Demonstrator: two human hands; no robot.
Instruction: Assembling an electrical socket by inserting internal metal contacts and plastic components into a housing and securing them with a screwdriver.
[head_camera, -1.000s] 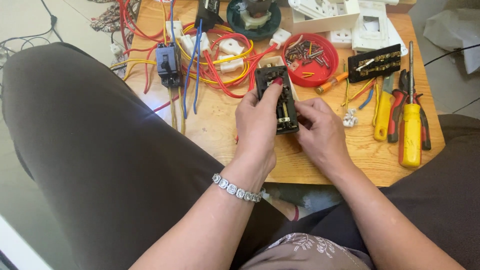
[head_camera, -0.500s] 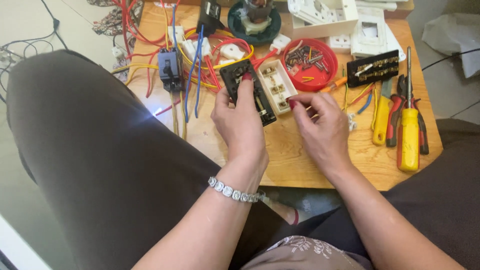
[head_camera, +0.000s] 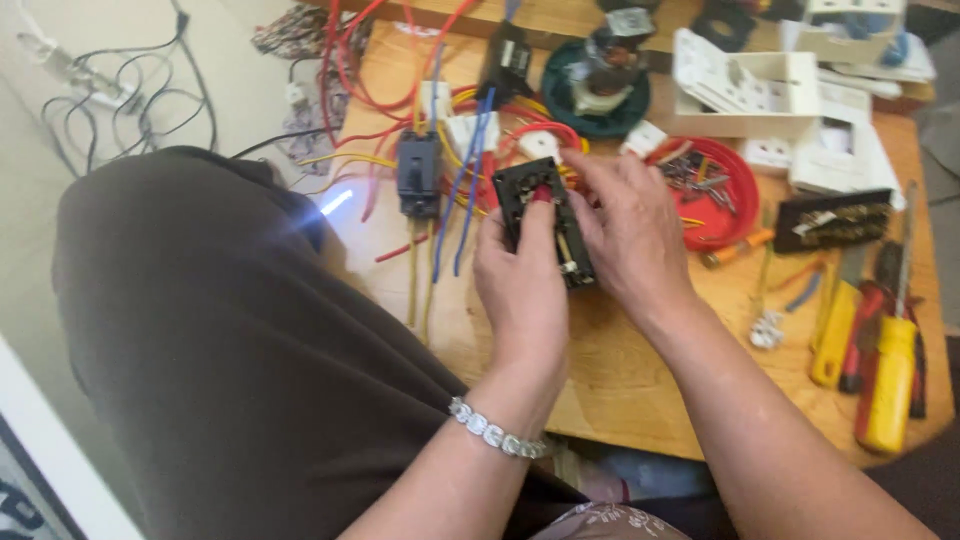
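Near the middle of the wooden desk (head_camera: 620, 380), a black switch module (head_camera: 545, 220) was gripped by both hands: the left hand (head_camera: 520, 290) closed around its lower half with the thumb on top, the right hand (head_camera: 630, 235) curled over its right edge. Bare wood lay open toward the near edge. Red, yellow and blue wires (head_camera: 450, 160) crowded the left side, a red dish of screws (head_camera: 715, 190) sat just right, and yellow-handled screwdrivers (head_camera: 885, 380) lay by the right edge.

switch module (head_camera: 545, 225) black | bowl (head_camera: 735, 215) red | screwdriver handles (head_camera: 885, 385) yellow | wires (head_camera: 455, 175) red, yellow, blue | table (head_camera: 620, 375) light wood
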